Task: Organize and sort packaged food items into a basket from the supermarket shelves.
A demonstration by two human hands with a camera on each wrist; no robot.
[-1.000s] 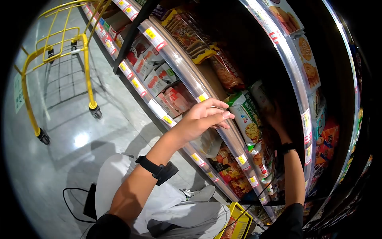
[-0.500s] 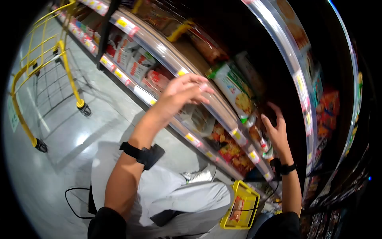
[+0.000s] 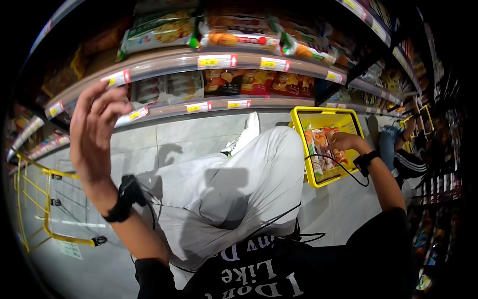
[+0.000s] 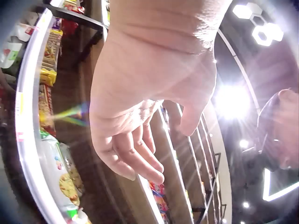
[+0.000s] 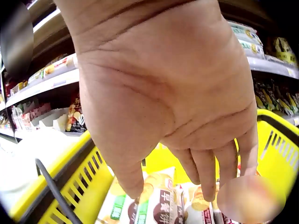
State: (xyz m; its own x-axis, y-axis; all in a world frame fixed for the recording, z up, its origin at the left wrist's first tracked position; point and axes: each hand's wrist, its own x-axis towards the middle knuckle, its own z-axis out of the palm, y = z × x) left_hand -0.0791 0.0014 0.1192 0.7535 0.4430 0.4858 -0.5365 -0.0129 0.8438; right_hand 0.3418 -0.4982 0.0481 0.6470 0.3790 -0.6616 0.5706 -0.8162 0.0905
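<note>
**Right hand (image 3: 348,142) Reaches into Yellow Basket (image 3: 343,120), over Snack Packets (image 5: 156,196)**

We see the right hand's thumb spread wide of its nearly straight fingers; whether the fingertips touch the snack packets, we cannot tell; these lie side by side inside the yellow basket, beside the person's knee (image 3: 284,144); their long axes run roughly from the shelf side toward the person, one end facing the shelf (image 3: 169,62); we find the left hand (image 3: 94,132) raised, fingers loosely bent, before that shelf; it bears a green-and-white packet (image 3: 159,34) lying lengthwise along its edge.
</note>
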